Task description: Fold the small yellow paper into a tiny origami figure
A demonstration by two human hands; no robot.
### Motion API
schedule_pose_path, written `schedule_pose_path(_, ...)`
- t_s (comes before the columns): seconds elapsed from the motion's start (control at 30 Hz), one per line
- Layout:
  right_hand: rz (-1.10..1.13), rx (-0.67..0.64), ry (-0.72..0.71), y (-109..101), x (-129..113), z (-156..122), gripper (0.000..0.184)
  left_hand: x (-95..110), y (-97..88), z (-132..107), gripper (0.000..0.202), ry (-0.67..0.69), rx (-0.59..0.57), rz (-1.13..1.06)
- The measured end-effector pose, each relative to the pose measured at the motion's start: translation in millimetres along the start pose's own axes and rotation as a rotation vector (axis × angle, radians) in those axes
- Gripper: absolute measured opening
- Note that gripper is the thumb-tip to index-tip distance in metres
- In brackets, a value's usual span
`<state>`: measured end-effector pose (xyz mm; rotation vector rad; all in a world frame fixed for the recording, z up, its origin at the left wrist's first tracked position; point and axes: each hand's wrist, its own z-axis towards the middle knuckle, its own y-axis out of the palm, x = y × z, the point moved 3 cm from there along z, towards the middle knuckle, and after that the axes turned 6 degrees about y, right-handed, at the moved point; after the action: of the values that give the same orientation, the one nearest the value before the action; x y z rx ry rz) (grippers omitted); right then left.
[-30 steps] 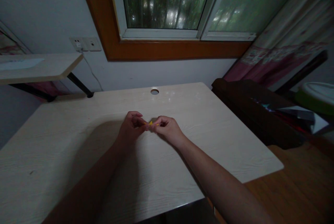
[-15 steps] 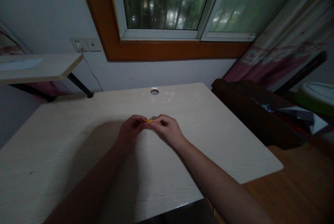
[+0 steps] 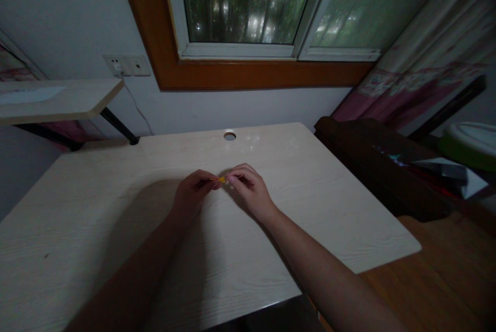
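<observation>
A small yellow-orange piece (image 3: 222, 179), perhaps folded paper, is pinched between my two hands above the middle of the desk (image 3: 325, 192). My left hand (image 3: 191, 190) grips its left end between thumb and fingers. At its right side, the thumb and fingertips of my right hand (image 3: 250, 187) are closed on it. Most of the piece is hidden by fingers, so its exact kind does not show.
A raised shelf (image 3: 77, 115) on black legs stands at the back left, with a paper sheet (image 3: 34, 95) on it. Near the far edge is a cable hole (image 3: 230, 137). Dark wooden furniture (image 3: 356, 156) borders the right, holding a green-and-white round object (image 3: 470, 143).
My right hand has lifted slightly and its fingers have shifted on the yellow piece, of which less shows now. The left hand has barely moved.
</observation>
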<state>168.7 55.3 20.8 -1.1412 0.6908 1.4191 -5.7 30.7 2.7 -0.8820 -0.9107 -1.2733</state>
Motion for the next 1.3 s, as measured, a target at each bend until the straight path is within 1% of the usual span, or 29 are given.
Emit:
schedule_pose_path(0.17,-0.031,-0.021,-0.058,-0.3,0.4,0.7,0.007,-0.7,-1.7,-0.2,0.009,0.034,-0.012,0.052)
schedule_pose_path(0.3,-0.051,-0.022,-0.086,0.2,2.1,0.6,0.006,-3.7,-3.1,-0.6,0.010,0.065,-0.012,0.048)
schedule_pose_path(0.43,-0.051,-0.024,-0.072,-0.3,1.8,1.3,0.008,-4.2,-3.2,-0.7,0.010,0.073,-0.011,0.048)
schedule_pose_path(0.57,-0.035,-0.049,-0.046,0.2,3.9,2.3,0.014,-0.2,-3.2,0.1,0.008,0.097,-0.020,0.079)
schedule_pose_path(0.7,-0.020,-0.068,-0.035,1.6,8.5,2.1,0.009,1.0,-3.9,0.5,0.008,0.116,-0.026,0.104)
schedule_pose_path(0.9,-0.033,-0.054,-0.049,2.0,6.9,1.4,0.007,0.0,-4.7,0.0,0.012,0.090,0.013,0.108)
schedule_pose_path(1.03,-0.040,-0.059,-0.066,1.7,4.9,1.8,0.008,0.3,-4.2,-0.1,0.013,0.062,0.001,0.134)
schedule_pose_path(1.3,-0.101,-0.034,-0.095,-1.6,6.4,1.8,0.006,-4.9,0.5,-2.1,0.016,-0.117,0.015,-0.034)
